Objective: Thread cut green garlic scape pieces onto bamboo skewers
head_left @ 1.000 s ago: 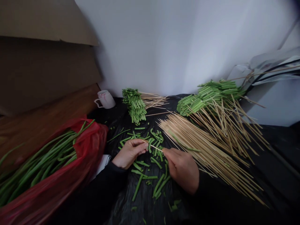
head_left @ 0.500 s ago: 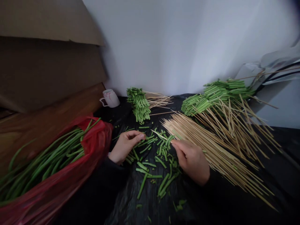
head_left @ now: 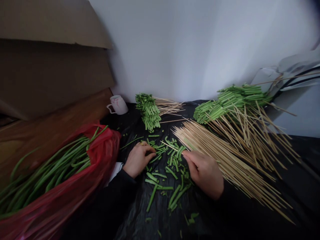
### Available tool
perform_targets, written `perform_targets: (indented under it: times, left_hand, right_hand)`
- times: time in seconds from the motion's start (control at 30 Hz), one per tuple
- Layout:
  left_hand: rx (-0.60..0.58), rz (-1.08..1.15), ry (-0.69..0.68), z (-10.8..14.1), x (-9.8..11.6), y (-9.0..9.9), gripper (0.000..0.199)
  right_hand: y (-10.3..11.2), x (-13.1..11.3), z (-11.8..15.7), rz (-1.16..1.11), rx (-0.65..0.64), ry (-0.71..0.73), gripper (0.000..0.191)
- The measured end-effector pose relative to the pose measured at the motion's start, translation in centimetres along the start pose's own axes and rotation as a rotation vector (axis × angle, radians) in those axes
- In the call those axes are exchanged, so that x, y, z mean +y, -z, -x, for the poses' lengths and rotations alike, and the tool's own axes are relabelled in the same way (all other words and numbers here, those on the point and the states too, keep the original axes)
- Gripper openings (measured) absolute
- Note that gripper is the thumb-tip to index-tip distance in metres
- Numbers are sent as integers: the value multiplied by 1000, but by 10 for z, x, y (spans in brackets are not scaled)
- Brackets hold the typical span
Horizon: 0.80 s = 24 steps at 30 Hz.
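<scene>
My right hand (head_left: 206, 171) is closed around a bamboo skewer (head_left: 167, 144), its pointed end aimed left. Cut green bean pieces (head_left: 180, 151) sit on that skewer just by my fingertips. Low over the loose cut beans (head_left: 160, 149), my left hand (head_left: 139, 159) has its thumb and fingers drawn together; what is between them, if anything, is hidden. More bean pieces (head_left: 158, 187) lie scattered between the two hands on the black plastic sheet (head_left: 140, 213).
Loose bamboo skewers (head_left: 225, 156) lie beside my right hand. Behind them are stacks of threaded bean skewers, one at centre (head_left: 151, 115) and one at right (head_left: 231, 101). A red bag (head_left: 106, 156) of long beans (head_left: 60, 166), a white mug (head_left: 118, 105) and a cardboard box (head_left: 55, 66) stand left.
My left hand has lowered and turned palm down onto the cut bean pieces, its fingers now bent toward them. My right hand with the skewer has hardly moved.
</scene>
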<state>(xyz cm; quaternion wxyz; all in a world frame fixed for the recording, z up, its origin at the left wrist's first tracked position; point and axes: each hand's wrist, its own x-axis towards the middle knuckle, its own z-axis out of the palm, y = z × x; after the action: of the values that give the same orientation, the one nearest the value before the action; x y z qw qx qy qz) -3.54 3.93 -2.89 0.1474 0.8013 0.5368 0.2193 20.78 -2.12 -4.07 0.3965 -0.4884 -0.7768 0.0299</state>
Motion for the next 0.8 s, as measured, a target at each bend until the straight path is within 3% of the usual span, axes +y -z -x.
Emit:
perform_targets:
  times: [0.17,0.3,0.57,0.8]
  left_hand:
    - [128,227,22,-1,10,0,8]
    - [160,549,107,-3,15,0,14]
    - [125,1062,300,0,15,1,34]
    - [42,1147,283,0,17,0,37]
  right_hand:
    - [0,0,0,-11,12,8,27]
    - [1,-1,0,-10,-1,4,27]
    - [0,-3,2,-13,-33,26,25]
    - [-2,-3,2,-1,-33,38,25]
